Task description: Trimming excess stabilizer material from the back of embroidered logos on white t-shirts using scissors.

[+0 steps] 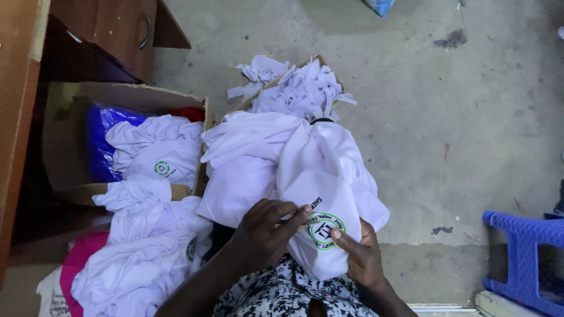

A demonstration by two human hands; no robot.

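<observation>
Bare concrete floor (446, 129), stained and scuffed, spreading beyond and to the right of both hands. Held across the lap: a white shirt (305, 176), long axis running away from the body toward a cardboard box of white fabric scraps (302, 88) just past it. Left hand (264, 232) pinching narrow at the upper left edge of the round green-and-black printed emblem (322, 230), thumb and fingertips closed on something too small to make out, maybe a thread. Right hand (361, 255) cupped under the cloth at the emblem's lower right, thumb pressed on top, gripping the shirt. Both hands touching the emblem, neither clearly nearer. Left of the left hand, more white shirts heaped on the floor (141, 252) and in an open cardboard box (153, 149) beside blue plastic. Further left, a wooden cabinet (111, 29). Well right of the right hand, a blue plastic stool (523, 258).
</observation>
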